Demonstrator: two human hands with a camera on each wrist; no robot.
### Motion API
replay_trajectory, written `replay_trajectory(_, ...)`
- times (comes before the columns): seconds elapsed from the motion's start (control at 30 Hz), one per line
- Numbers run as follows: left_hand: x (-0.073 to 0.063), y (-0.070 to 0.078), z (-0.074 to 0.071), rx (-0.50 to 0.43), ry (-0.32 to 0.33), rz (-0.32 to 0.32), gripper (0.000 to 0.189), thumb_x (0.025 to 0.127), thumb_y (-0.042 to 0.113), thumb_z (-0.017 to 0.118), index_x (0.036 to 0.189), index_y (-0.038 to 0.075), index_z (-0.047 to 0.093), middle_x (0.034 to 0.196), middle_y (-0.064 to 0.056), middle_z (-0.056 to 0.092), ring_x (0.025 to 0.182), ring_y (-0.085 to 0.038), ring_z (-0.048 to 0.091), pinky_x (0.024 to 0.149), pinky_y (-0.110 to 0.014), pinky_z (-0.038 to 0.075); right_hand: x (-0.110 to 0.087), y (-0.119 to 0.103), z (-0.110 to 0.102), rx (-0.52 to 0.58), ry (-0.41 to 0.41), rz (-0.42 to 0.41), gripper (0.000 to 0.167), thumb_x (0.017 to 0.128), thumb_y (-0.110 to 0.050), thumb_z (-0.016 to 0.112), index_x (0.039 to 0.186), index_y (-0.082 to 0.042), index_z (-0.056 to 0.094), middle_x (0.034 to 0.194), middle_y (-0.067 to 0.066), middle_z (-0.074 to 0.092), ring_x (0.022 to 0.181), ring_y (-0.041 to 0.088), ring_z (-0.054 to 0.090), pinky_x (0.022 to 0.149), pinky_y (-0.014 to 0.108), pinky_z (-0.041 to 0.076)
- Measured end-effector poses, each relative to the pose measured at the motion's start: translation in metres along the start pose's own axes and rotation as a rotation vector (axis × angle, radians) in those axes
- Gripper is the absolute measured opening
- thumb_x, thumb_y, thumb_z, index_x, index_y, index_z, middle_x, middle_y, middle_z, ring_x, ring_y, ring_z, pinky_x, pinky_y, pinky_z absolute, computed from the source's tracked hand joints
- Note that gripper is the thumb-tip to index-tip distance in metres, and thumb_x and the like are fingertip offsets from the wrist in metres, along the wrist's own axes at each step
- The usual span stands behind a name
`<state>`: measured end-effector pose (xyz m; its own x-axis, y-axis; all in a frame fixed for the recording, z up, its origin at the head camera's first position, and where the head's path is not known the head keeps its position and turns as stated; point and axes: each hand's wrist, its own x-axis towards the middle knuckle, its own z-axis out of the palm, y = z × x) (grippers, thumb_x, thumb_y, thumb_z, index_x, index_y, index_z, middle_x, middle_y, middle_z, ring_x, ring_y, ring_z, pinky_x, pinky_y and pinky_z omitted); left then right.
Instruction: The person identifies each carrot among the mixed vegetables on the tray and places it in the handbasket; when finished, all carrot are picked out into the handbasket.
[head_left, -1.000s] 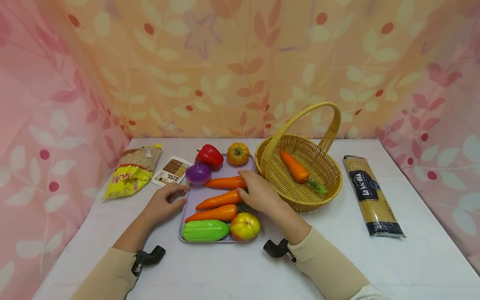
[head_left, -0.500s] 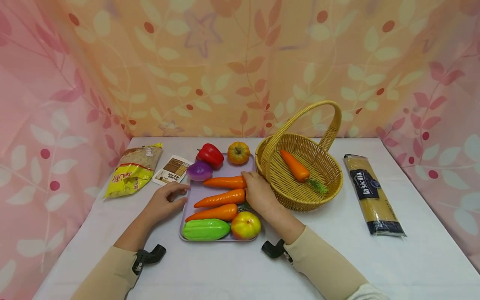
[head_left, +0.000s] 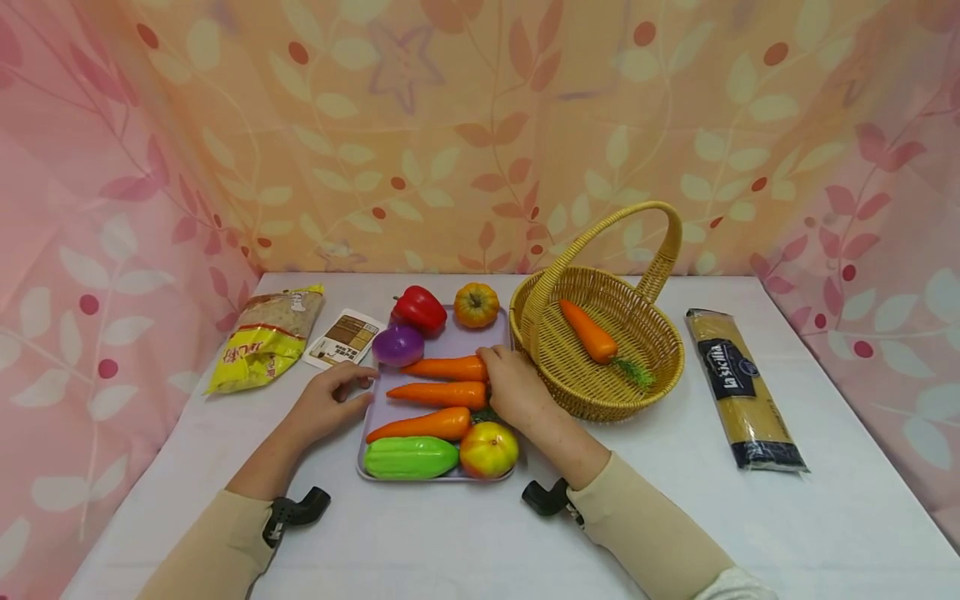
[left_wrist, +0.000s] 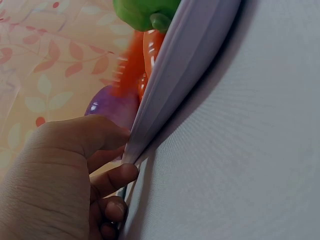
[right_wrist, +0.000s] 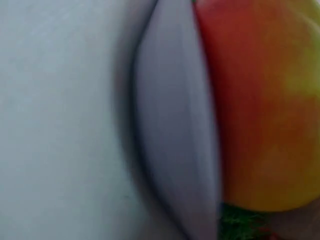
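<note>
A lilac tray (head_left: 461,337) holds three orange carrots (head_left: 423,425) stacked crosswise, a ribbed green gourd (head_left: 411,459) and a red-and-yellow round fruit (head_left: 489,451). My left hand (head_left: 330,404) pinches the tray's left rim; the left wrist view shows its thumb and fingers at either side of the rim wall (left_wrist: 175,85). At the tray's right side, my right hand (head_left: 519,392) grips the farthest carrot (head_left: 450,369) by its thick end, the thumb hidden. Close beneath lies the middle carrot (head_left: 442,394). In the right wrist view, the fruit (right_wrist: 265,110) fills the right half.
A wicker basket (head_left: 570,400) with a tall handle and another carrot (head_left: 590,333) inside stands right of the tray. A red pepper (head_left: 422,311), purple onion (head_left: 397,346) and small pumpkin (head_left: 476,306) lie at its far end. Food packets (head_left: 266,342) and a pasta pack (head_left: 738,392) flank everything.
The right hand has closed in on the carrots' thick ends. The farthest carrot has shifted slightly left and nearer, and the middle carrot has swung level. The left hand has stayed put.
</note>
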<state>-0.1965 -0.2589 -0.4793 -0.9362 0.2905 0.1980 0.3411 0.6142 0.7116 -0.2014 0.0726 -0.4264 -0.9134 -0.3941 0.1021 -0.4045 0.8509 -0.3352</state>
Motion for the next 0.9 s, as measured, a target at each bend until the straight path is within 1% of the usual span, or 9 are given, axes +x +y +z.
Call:
replay_trajectory(0.07,0.000,0.000,0.000,0.004,0.004,-0.002,0.030,0.093,0.014,0.075,0.122,0.018,0.073,0.097,0.002,0.061,0.079,-0.020,0.049,0.067,-0.028,0.040,0.000,0.001,0.001,-0.032,-0.029,-0.006,0.057,0.090,0.005,0.068,0.145,0.000,0.052,0.126,0.018,0.062,0.118,0.033,0.060,0.104,0.044,0.046)
replay_trajectory(0.13,0.000,-0.001,0.000,0.008,0.008,-0.004,0.029,0.093,0.014,0.075,0.122,0.018,0.073,0.096,0.002,0.061,0.079,-0.020,0.049,0.067,-0.028,0.040,0.000,0.002,0.002,-0.050,-0.030,-0.012,0.059,0.091,0.003,0.068,0.147,-0.001,0.050,0.122,0.017,0.064,0.115,0.032,0.061,0.101,0.044,0.048)
replay_trajectory(0.27,-0.002,-0.002,0.001,0.014,0.014,0.001,0.029,0.093,0.013,0.075,0.121,0.017,0.074,0.095,0.002,0.060,0.078,-0.019,0.048,0.066,-0.028,0.039,-0.002,0.000,0.000,-0.052,0.034,-0.033,0.049,0.094,-0.004,0.071,0.141,-0.004,0.056,0.115,0.014,0.063,0.105,0.030,0.061,0.093,0.043,0.050)
replay_trajectory(0.33,-0.003,-0.003,0.002,0.009,0.012,0.006,0.028,0.093,0.013,0.075,0.121,0.017,0.074,0.095,0.002,0.060,0.078,-0.019,0.048,0.066,-0.028,0.039,-0.004,-0.003,-0.005,-0.050,0.062,-0.048,0.047,0.093,-0.005,0.072,0.138,-0.004,0.058,0.113,0.013,0.063,0.103,0.029,0.060,0.093,0.043,0.050)
replay_trajectory(0.4,-0.003,-0.003,0.002,0.003,0.012,0.011,0.028,0.093,0.013,0.075,0.120,0.017,0.074,0.095,0.002,0.060,0.077,-0.019,0.048,0.066,-0.028,0.038,-0.008,-0.007,-0.013,-0.050,0.078,-0.062,0.046,0.093,-0.005,0.073,0.137,-0.004,0.059,0.114,0.012,0.063,0.104,0.028,0.060,0.095,0.042,0.049)
replay_trajectory(0.5,-0.003,-0.005,0.003,0.000,0.020,0.022,0.028,0.092,0.012,0.076,0.119,0.017,0.074,0.095,0.002,0.061,0.076,-0.019,0.048,0.066,-0.028,0.038,-0.016,-0.015,-0.031,-0.019,0.087,-0.076,0.048,0.093,-0.005,0.073,0.139,-0.004,0.058,0.117,0.011,0.063,0.108,0.028,0.059,0.100,0.041,0.047)
replay_trajectory(0.63,-0.002,-0.005,0.003,-0.002,0.028,0.041,0.028,0.091,0.010,0.076,0.119,0.016,0.074,0.094,0.002,0.061,0.075,-0.019,0.048,0.065,-0.027,0.039,-0.032,-0.026,-0.064,0.112,0.102,-0.104,0.047,0.094,-0.007,0.075,0.138,-0.005,0.059,0.120,0.009,0.063,0.111,0.027,0.058,0.102,0.041,0.046)
replay_trajectory(0.77,-0.001,-0.005,0.002,-0.008,0.028,0.050,0.029,0.091,0.010,0.077,0.119,0.015,0.073,0.094,0.002,0.061,0.077,-0.019,0.049,0.066,-0.027,0.039,-0.054,-0.029,-0.098,0.240,0.156,-0.181,0.047,0.091,-0.005,0.076,0.135,-0.006,0.060,0.117,0.006,0.064,0.106,0.024,0.058,0.095,0.039,0.049)
replay_trajectory(0.9,0.001,-0.003,0.000,-0.010,0.036,0.060,0.029,0.090,0.009,0.078,0.118,0.014,0.073,0.093,0.000,0.060,0.079,-0.020,0.049,0.067,-0.028,0.040,-0.078,-0.024,-0.130,0.314,0.242,-0.254,0.051,0.089,-0.006,0.079,0.137,-0.008,0.060,0.120,0.003,0.063,0.104,0.018,0.058,0.091,0.037,0.052)
